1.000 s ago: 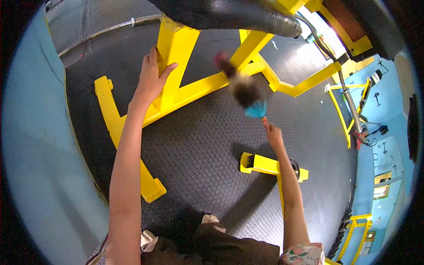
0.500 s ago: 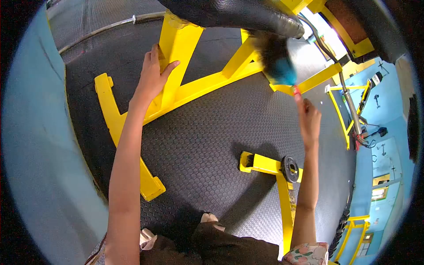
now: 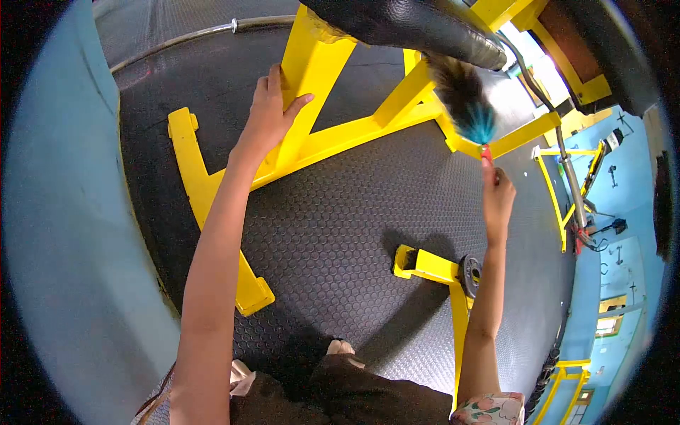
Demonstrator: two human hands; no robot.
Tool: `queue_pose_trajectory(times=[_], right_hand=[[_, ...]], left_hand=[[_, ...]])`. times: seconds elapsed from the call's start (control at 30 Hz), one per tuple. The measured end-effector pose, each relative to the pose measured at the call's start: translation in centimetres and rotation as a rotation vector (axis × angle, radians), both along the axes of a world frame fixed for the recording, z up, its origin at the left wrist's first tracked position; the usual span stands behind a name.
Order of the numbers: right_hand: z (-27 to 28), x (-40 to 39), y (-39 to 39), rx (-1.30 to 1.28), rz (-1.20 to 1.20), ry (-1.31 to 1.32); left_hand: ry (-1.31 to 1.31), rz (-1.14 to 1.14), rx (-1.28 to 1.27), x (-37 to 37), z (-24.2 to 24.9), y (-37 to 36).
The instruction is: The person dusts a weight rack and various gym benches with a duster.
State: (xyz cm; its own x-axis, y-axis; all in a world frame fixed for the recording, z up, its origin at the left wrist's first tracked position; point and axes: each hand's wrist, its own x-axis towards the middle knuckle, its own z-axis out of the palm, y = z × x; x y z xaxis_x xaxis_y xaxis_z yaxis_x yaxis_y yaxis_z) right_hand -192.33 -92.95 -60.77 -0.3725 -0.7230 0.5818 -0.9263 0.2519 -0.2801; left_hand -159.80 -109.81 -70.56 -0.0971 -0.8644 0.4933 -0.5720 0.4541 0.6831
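Note:
My left hand (image 3: 269, 110) rests against the left edge of a yellow steel post (image 3: 315, 64), fingers stretched upward and thumb spread over the front face. My right hand (image 3: 499, 195) is closed round the red handle of a feather duster (image 3: 460, 92) with dark and teal feathers. The duster points up, its dark tip close beneath a black padded cushion (image 3: 418, 25) and beside a slanting yellow brace (image 3: 404, 92). Post and brace join a yellow base beam (image 3: 340, 140) on the floor.
A blue wall (image 3: 64, 177) runs along my left. Near my feet stands another yellow frame (image 3: 435, 265) with a black weight plate (image 3: 469, 275). Black studded matting (image 3: 340, 212) covers the floor. Further yellow gym equipment (image 3: 552, 188) stands at the right.
The view has shifted, so the frame appears farther right. The duster is less blurred and its feathers now hang a little lower beside the brace. My left hand keeps its place on the post.

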Motion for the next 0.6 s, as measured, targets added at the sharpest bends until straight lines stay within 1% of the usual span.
queue_pose_trajectory(times=[0.03,0.1,0.13,0.2,0.23,0.27,0.33,0.4,0.43,0.47,0.5,0.53,0.57,0.6], right_hand=[[-0.2,1.7,0.1,0.002,0.002,-0.005],[-0.2,5.4,0.6,0.04,0.194,-0.06],[-0.1,6.9,1.1,0.118,0.202,-0.077],[0.7,10.0,2.1,0.141,0.263,-0.116],[0.8,10.0,2.3,0.212,0.231,-0.24],[0.0,10.1,2.4,0.217,0.233,-0.238],[-3.8,10.4,2.5,0.269,0.29,-0.252],[-9.8,11.2,2.7,0.18,0.464,-0.213],[-11.9,11.7,3.2,0.238,0.507,-0.31],[-13.7,11.9,3.7,0.296,0.548,-0.408],[-15.7,11.5,4.0,0.297,0.55,-0.412],[-17.8,10.9,4.4,0.405,0.579,-0.414],[-18.1,11.1,4.4,0.512,0.606,-0.413],[-17.9,10.7,4.4,0.511,0.604,-0.413]], left_hand=[[-0.005,0.002,0.002,0.0,0.0,0.0],[0.061,-0.022,0.032,0.0,0.3,0.3],[0.059,-0.023,0.034,0.0,0.3,0.3],[0.094,-0.073,0.032,0.1,0.3,0.1],[0.095,-0.072,0.036,0.1,0.2,0.2],[0.092,-0.06,0.052,0.0,0.3,0.3],[0.093,-0.045,0.065,0.0,0.4,0.4],[0.092,-0.034,-0.006,0.0,0.0,0.2],[0.092,-0.03,-0.006,-0.1,-0.2,0.1],[0.056,0.002,-0.059,-0.2,-0.3,0.0],[0.02,0.032,-0.111,-0.2,-0.4,0.0],[0.017,0.031,-0.109,-0.1,-0.3,0.1],[0.054,-0.004,-0.036,0.0,-0.1,0.2],[0.093,-0.039,0.034,0.0,0.1,0.3]])
